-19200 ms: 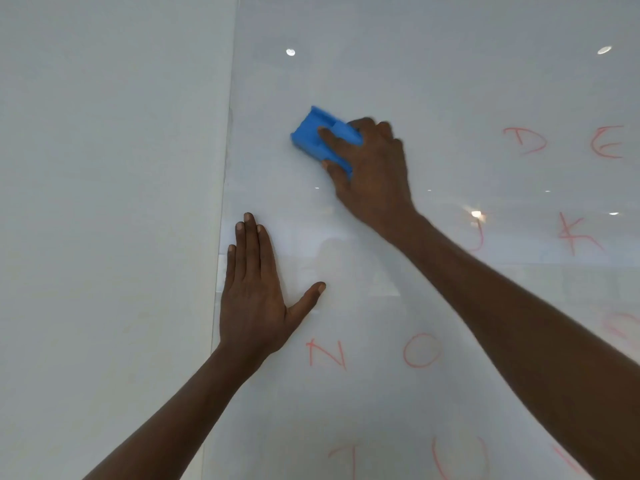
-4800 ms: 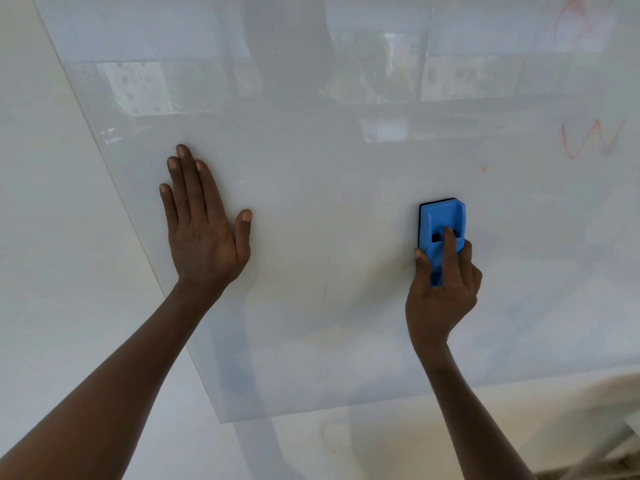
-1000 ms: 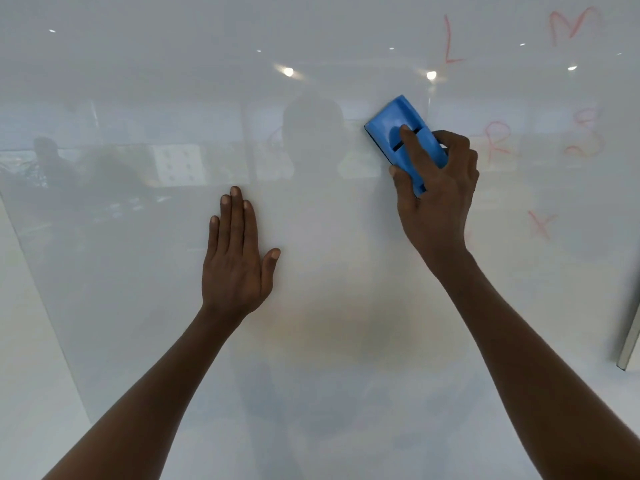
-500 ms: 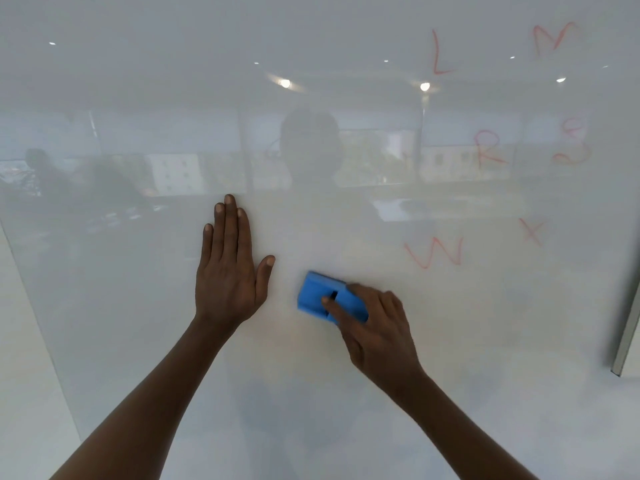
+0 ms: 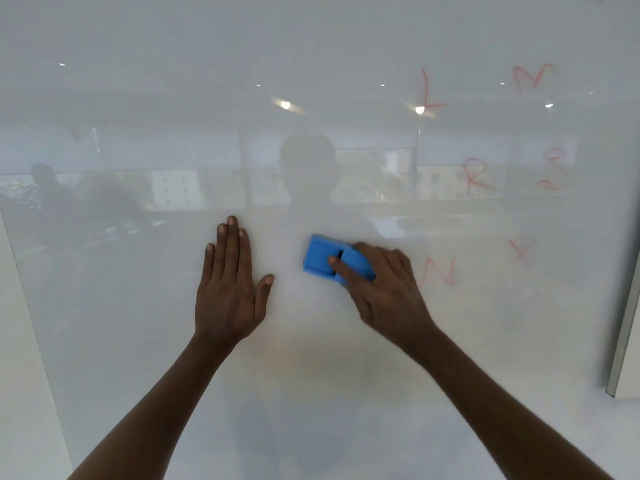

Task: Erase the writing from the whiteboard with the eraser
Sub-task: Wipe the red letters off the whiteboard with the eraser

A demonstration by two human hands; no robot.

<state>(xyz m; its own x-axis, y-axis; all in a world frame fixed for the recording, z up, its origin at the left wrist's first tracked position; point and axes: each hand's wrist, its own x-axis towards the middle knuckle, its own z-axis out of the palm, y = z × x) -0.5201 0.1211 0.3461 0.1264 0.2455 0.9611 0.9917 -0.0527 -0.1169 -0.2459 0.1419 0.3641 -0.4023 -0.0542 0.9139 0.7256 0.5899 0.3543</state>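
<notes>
— Whiteboard [image 5: 121, 341] fills my view; on the left, what's there?

— My left hand [image 5: 228, 292], flat on the board at centre, fingers straight and together.

— And rightward?

— I see the blue eraser [image 5: 325, 259] just beside it, pressed to the board, my right hand [image 5: 384, 289] clasped over it. Red letters [image 5: 478, 174] remain at the upper right of the frame.

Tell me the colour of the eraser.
Blue, eraser clearest in the head view.
</notes>
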